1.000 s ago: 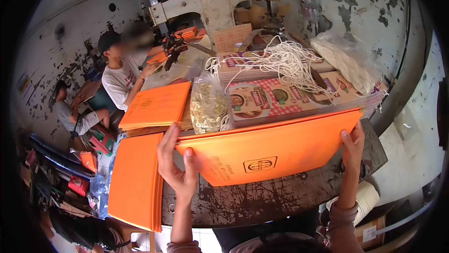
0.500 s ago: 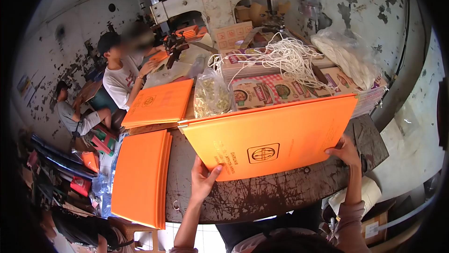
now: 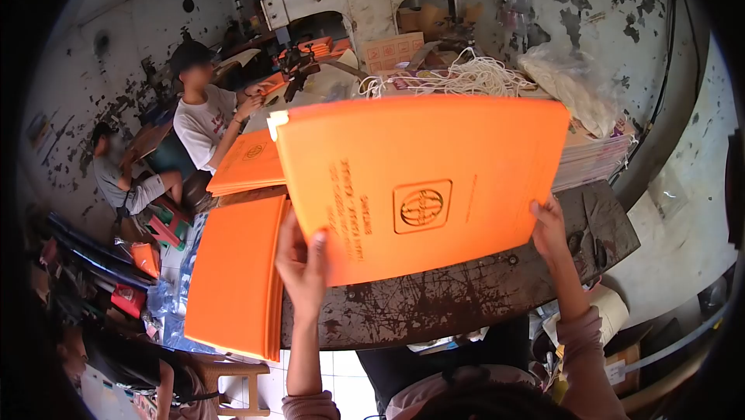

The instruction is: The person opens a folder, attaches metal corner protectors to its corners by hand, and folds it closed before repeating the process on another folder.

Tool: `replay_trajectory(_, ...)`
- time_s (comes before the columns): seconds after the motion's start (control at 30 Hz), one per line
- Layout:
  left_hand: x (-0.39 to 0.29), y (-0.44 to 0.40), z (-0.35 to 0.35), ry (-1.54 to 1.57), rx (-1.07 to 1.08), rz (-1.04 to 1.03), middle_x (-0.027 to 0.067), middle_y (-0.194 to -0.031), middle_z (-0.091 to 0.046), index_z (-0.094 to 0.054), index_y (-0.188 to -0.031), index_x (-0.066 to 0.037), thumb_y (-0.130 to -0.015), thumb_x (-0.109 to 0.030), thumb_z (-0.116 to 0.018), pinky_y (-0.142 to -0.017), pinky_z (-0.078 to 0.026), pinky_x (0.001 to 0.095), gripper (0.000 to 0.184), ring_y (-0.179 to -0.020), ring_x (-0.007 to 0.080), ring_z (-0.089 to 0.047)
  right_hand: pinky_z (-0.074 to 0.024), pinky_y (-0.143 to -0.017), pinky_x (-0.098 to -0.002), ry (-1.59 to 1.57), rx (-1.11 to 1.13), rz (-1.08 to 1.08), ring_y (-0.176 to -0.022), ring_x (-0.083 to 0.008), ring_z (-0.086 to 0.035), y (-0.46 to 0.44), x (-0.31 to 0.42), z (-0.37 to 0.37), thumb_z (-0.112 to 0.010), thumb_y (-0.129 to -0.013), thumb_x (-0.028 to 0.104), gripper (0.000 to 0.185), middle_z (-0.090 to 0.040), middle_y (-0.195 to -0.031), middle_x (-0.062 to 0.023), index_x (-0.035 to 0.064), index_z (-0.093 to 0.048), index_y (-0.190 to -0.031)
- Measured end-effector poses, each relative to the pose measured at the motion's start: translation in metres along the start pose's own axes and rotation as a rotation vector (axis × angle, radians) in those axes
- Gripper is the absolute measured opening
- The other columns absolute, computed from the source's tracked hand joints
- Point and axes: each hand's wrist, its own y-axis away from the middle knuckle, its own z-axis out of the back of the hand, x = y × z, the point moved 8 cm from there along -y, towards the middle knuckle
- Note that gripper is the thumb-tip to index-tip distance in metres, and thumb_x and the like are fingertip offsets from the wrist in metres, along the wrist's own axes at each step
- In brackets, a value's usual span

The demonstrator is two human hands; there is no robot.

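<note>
Holding one wide orange folder (image 3: 481, 148) up with both hands, at the centre of the view, in front of a dark, scratched worktop (image 3: 434, 303). Showing a bright, smooth cover with a dark, globe-like emblem (image 3: 420, 206) inside a rounded square frame near the middle. Bearing several lines of small lettering (image 3: 346, 203) toward 9 o'clock, too blurred to read, and a fainter line toward 3 o'clock. Gleaming at the 10 o'clock corner with a pale, metal-looking tip (image 3: 277, 119). Slanting along the bottom edge, rising toward 4 o'clock.

Clasping near the 8 o'clock corner with the left hand (image 3: 303, 284), fitting that grip closely to the folder's edge with the thumb in front. Pinching near the 4 o'clock corner with the right hand (image 3: 549, 230), closing that grip on the edge likewise.

Having a stack of orange folders (image 3: 235, 280) at 8 o'clock, another stack (image 3: 252, 162) at 9, tangled white string (image 3: 473, 76) at 1 and a clear bag (image 3: 574, 90) at 2. Facing a person in a white shirt (image 3: 203, 121) at 10 o'clock.
</note>
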Motion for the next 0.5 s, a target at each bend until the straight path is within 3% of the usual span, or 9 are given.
replay_trajectory(0.07,-0.039,0.002,0.026,-0.137,-0.223,-0.298,0.0187,-0.128,-0.041,-0.038,-0.124,0.004,-0.087,-0.006,-0.048,-0.091,-0.038,0.032,0.039,-0.111,0.0193,-0.046,-0.0412,-0.089,-0.0296,-0.061,0.024,-0.004,-0.108,-0.0165,-0.05,-0.009,-0.007,-0.024,-0.054,-0.085,0.008,0.047,-0.051,-0.121,-0.008,-0.0004,-0.037,-0.128)
replay_trajectory(0.1,-0.045,0.007,0.031,-0.139,-0.221,-0.301,0.0187,-0.128,-0.041,-0.038,-0.124,0.004,-0.087,-0.006,-0.048,-0.091,-0.038,0.032,0.039,-0.111,0.0193,-0.046,-0.0414,-0.089,-0.0301,-0.117,0.045,-0.008,-0.108,-0.0164,-0.051,-0.014,-0.01,-0.039,-0.053,-0.085,0.008,0.046,-0.05,-0.121,-0.008,-0.0001,-0.037,-0.128)
replay_trajectory(0.17,-0.063,0.044,0.066,-0.267,-0.604,-0.43,0.0191,-0.127,-0.04,-0.036,-0.123,0.003,-0.087,-0.009,-0.048,-0.086,-0.04,0.0332,0.039,-0.108,0.0227,-0.046,-0.0415,-0.089,-0.0306,-0.153,0.026,-0.017,-0.108,-0.0165,-0.051,-0.025,-0.012,-0.073,-0.053,-0.086,0.008,0.045,-0.051,-0.12,-0.0081,0.0001,-0.038,-0.127)
replay_trajectory(0.23,-0.034,0.09,0.073,-0.328,-0.701,-0.436,0.0172,-0.118,-0.045,-0.036,-0.119,0.002,-0.087,-0.012,-0.05,-0.08,-0.042,0.0334,0.038,-0.102,0.0231,-0.047,-0.042,-0.089,-0.0316,-0.235,0.01,-0.061,-0.106,-0.0167,-0.051,-0.037,-0.021,-0.109,-0.053,-0.086,0.009,0.042,-0.052,-0.118,-0.0084,0.0,-0.04,-0.125)
replay_trajectory(0.3,0.021,0.125,0.061,-0.347,-0.385,-0.641,0.0157,-0.108,-0.049,-0.041,-0.112,0.001,-0.085,-0.013,-0.053,-0.075,-0.043,0.0319,0.033,-0.094,0.0218,-0.049,-0.0429,-0.088,-0.0322,-0.308,0.036,-0.126,-0.104,-0.0171,-0.052,-0.053,-0.031,-0.146,-0.053,-0.086,0.01,0.038,-0.054,-0.114,-0.0085,-0.0002,-0.043,-0.121)
replay_trajectory(0.37,0.03,0.131,0.021,-0.73,-0.123,-0.428,0.0121,-0.098,-0.051,-0.049,-0.102,0.001,-0.079,-0.012,-0.061,-0.066,-0.048,0.0308,0.029,-0.09,0.0201,-0.055,-0.0438,-0.087,-0.032,-0.323,0.058,-0.165,-0.102,-0.0176,-0.054,-0.066,-0.036,-0.185,-0.054,-0.086,0.012,0.035,-0.055,-0.111,-0.0088,-0.0006,-0.046,-0.117)
replay_trajectory(0.43,0.038,0.119,-0.007,-0.84,0.149,-0.21,0.0128,-0.103,-0.052,-0.052,-0.104,-0.004,-0.08,-0.017,-0.06,-0.069,-0.046,0.0321,0.028,-0.085,0.0238,-0.058,-0.045,-0.084,-0.0317,-0.292,0.073,-0.158,-0.099,-0.0177,-0.055,-0.083,-0.045,-0.22,-0.055,-0.086,0.013,0.033,-0.056,-0.108,-0.0092,-0.0014,-0.048,-0.114)
replay_trajectory(0.5,0.041,0.112,-0.014,-0.903,0.197,-0.187,0.0118,-0.103,-0.053,-0.053,-0.104,-0.005,-0.079,-0.017,-0.061,-0.068,-0.047,0.0327,0.029,-0.084,0.0244,-0.059,-0.0467,-0.081,-0.0313,-0.258,0.059,-0.172,-0.093,-0.0174,-0.057,-0.095,-0.059,-0.251,-0.055,-0.085,0.013,0.029,-0.058,-0.102,-0.0089,-0.0017,-0.05,-0.11)
